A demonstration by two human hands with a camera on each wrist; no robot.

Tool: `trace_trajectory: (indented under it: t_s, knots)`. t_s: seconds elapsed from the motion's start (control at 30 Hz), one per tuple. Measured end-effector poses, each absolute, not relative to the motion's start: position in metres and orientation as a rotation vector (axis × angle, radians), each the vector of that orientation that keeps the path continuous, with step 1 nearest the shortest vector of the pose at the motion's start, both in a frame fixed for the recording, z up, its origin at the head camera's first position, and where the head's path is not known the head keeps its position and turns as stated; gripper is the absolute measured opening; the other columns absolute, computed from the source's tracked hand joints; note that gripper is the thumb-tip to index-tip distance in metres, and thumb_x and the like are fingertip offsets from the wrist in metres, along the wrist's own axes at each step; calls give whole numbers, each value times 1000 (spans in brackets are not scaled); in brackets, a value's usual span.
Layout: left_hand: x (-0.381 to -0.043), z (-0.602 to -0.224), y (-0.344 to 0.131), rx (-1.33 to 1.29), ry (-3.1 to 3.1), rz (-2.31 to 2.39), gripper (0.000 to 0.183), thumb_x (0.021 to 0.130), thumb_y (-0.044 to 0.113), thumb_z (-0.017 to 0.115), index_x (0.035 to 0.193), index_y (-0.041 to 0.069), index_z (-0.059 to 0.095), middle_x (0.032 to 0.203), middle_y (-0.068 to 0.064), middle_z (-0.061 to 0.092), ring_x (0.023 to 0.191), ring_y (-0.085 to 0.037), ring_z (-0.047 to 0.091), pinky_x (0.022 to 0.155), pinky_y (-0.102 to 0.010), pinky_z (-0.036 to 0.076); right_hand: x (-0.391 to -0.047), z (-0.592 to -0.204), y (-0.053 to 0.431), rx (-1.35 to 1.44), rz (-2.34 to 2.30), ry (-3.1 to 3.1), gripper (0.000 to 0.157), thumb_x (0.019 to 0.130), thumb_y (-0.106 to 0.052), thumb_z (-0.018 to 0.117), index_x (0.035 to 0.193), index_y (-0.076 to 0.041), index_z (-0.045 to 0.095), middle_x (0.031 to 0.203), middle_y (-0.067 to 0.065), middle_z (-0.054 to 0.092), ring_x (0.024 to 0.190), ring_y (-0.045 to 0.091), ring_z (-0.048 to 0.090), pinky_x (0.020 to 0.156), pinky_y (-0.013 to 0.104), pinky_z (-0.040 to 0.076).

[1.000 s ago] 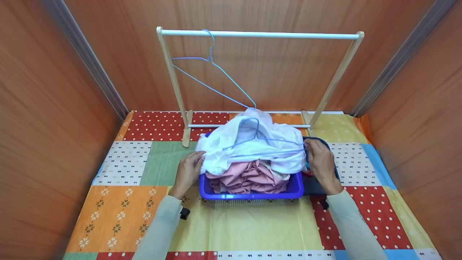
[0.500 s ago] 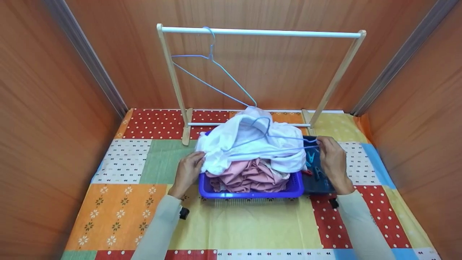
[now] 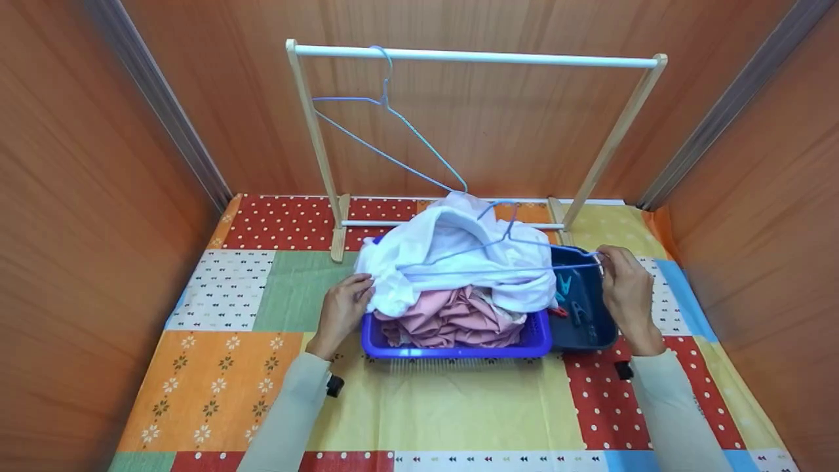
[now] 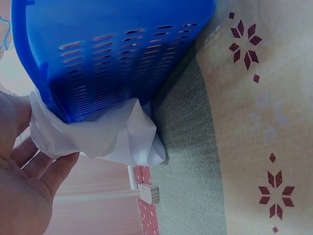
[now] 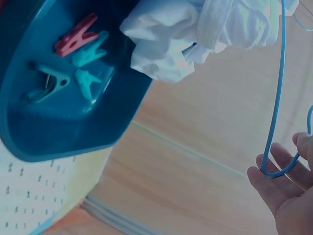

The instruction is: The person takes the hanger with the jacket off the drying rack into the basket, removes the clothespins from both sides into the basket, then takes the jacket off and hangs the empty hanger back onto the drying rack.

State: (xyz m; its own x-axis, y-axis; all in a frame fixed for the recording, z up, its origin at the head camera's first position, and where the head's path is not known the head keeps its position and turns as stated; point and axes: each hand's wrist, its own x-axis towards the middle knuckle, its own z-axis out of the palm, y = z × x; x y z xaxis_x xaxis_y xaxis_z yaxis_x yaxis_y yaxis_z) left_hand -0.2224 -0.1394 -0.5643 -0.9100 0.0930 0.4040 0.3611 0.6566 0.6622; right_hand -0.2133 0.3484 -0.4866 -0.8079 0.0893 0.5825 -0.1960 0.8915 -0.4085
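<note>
A white garment (image 3: 459, 278) with a collar-like band lies heaped on pink fabric (image 3: 452, 321) in a purple-blue basket (image 3: 457, 353). On the left, my left hand (image 3: 342, 308) pinches the garment's edge; in the left wrist view that cloth (image 4: 98, 139) hangs over the basket's slotted wall. A thin blue wire hanger (image 3: 508, 235) overlaps the garment, hook pointing away from me. My right hand (image 3: 628, 288) holds its right corner, beyond the basket. The right wrist view shows the bent wire end (image 5: 277, 88) between thumb and fingers.
A dark blue bin (image 3: 590, 346) with several clothes pegs (image 5: 77, 35) stands right of the basket. Behind is a rack with a white rail (image 3: 511, 58), one wire hanger (image 3: 385, 98) hooked at its left. Wooden panels enclose the patchwork cloth (image 3: 223, 393).
My right hand has drawn the hanger to the right, off the garment's middle and out over the bin, so the pegs now show. My left hand has stayed at the garment's edge.
</note>
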Motion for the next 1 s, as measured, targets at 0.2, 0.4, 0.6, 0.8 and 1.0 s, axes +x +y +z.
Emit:
trace_trajectory:
  t_s: [0.2,0.4,0.6,0.8,1.0]
  knots:
    - [-223,-564,-139,-344,-2548,-1138,21,91,13,69,109,2,75,117,-12,72,108,-31,69,91,-45,55,-210,-481,358,76,615,-2394,20,101,-15,54,109,-1,67,104,22,69,94,41,68,84,56,56]
    - [-223,-565,-139,-343,-2549,-1125,20,91,13,70,107,3,76,115,-11,73,105,-30,70,88,-44,56,-208,-477,367,76,615,-2349,23,101,-17,54,109,1,66,101,24,68,90,42,67,81,55,55]
    - [-223,-567,-139,-336,-2541,-1128,20,91,13,70,107,3,76,114,-11,73,106,-30,69,90,-45,55,-207,-473,374,45,621,-2313,25,101,-17,53,109,3,66,97,25,68,81,39,62,75,48,50]
    - [-223,-569,-139,-336,-2542,-1125,21,90,13,70,108,3,76,114,-12,73,105,-31,69,90,-45,55,-203,-469,382,-50,662,-2299,27,101,-21,54,114,0,67,99,22,68,84,35,61,75,17,39]
    - [-223,-567,-139,-340,-2538,-1120,20,90,12,71,107,3,76,113,-12,73,104,-31,70,89,-46,55,-203,-462,386,-98,711,-2270,31,100,-23,55,116,2,67,103,23,69,89,35,63,76,8,33]
